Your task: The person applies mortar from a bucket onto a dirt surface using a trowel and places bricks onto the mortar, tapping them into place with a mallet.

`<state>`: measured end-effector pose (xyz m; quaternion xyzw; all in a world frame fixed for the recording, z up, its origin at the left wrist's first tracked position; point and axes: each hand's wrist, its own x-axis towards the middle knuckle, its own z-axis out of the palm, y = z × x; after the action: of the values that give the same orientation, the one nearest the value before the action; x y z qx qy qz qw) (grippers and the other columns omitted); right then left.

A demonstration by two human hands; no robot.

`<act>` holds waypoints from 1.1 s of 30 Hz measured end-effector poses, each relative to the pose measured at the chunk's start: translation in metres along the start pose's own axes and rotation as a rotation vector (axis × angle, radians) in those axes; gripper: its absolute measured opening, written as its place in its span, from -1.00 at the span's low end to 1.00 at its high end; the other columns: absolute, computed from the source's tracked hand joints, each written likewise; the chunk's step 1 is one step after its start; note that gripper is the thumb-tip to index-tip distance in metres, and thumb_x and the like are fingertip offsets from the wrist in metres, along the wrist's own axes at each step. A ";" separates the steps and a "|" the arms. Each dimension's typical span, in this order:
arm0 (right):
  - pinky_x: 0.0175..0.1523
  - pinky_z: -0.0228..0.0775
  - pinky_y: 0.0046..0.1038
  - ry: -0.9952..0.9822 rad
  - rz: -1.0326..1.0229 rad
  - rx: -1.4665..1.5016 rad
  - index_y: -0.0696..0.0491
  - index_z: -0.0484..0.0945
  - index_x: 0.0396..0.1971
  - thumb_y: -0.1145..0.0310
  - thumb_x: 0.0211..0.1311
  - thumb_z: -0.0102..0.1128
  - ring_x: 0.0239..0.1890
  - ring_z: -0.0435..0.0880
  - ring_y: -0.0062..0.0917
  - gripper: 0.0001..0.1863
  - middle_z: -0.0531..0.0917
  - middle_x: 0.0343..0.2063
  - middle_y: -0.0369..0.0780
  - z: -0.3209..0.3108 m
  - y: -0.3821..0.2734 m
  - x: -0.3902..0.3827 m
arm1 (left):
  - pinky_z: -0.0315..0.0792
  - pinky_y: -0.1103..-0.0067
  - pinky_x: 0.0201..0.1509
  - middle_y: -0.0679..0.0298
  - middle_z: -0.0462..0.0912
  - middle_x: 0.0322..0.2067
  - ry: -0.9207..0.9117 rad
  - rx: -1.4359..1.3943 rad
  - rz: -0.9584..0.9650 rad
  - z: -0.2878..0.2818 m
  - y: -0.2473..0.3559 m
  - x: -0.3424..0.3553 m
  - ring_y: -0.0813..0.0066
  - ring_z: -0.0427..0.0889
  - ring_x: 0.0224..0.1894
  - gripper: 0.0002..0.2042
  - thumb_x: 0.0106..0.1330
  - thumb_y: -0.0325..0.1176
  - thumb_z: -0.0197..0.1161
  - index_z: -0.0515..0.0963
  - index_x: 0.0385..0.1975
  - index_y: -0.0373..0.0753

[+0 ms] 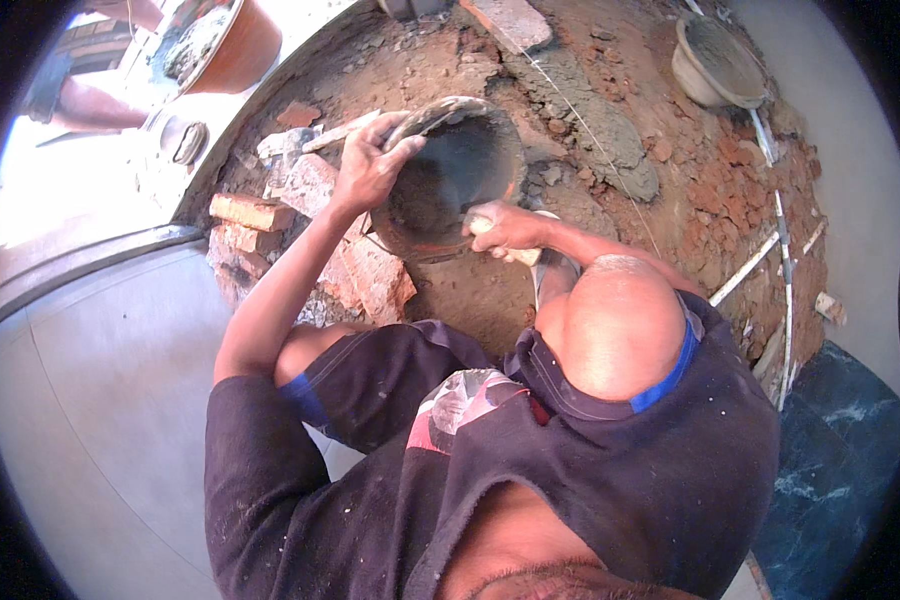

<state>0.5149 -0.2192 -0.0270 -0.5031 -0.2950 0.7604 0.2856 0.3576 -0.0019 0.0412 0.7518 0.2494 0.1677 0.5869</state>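
Note:
A dark round basin [505,140] stands tilted on the dirt in front of my knees. It looks mostly empty, with brownish residue on its inner wall. My left hand [372,165] is closed on the basin's far left rim. At the near right side of the basin, my right hand [505,228] is closed round a pale wooden tool handle [523,256]. The working end of that tool is hidden or too dark to make out.
Broken bricks [252,212] and rubble lie left of the basin. Wet mortar [595,130] runs along a taut string [580,115]. A second basin [715,65] holds grey mix at the far right. Beyond the ledge are an orange bucket [245,50] and another person's arm or leg [95,107].

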 end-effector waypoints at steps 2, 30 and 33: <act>-0.65 0.35 -0.56 0.002 -0.035 0.071 0.12 0.44 -0.09 0.43 0.12 0.32 -0.65 0.44 -0.70 -0.64 0.50 -0.51 -0.34 0.010 0.003 0.003 | 0.40 0.59 0.07 0.26 0.66 -0.15 0.042 -0.016 -0.032 -0.003 0.000 -0.001 0.55 0.56 -0.09 -0.63 0.26 -0.31 0.32 0.56 0.00 -0.40; 0.02 0.44 0.00 1.288 0.190 -1.091 0.03 0.37 0.13 0.25 0.18 0.18 -0.07 0.62 0.03 -0.49 0.62 -0.10 0.07 -0.143 -0.002 -0.109 | 0.43 0.61 -0.07 0.29 0.68 -0.31 0.210 0.091 -0.090 -0.032 -0.010 0.002 0.59 0.57 -0.25 -0.70 0.26 -0.28 0.34 0.62 -0.13 -0.37; 0.02 0.44 0.00 1.382 0.018 -1.061 0.01 0.39 0.13 0.27 0.17 0.19 -0.08 0.62 0.04 -0.50 0.62 -0.10 0.06 -0.146 -0.011 -0.114 | 0.43 0.61 -0.10 0.29 0.67 -0.34 0.233 0.127 -0.076 -0.032 -0.008 -0.001 0.59 0.56 -0.27 -0.70 0.26 -0.27 0.34 0.62 -0.14 -0.36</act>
<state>0.6905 -0.2717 0.0021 -0.9209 -0.3669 0.0490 0.1225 0.3378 0.0239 0.0416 0.7529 0.3543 0.2154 0.5111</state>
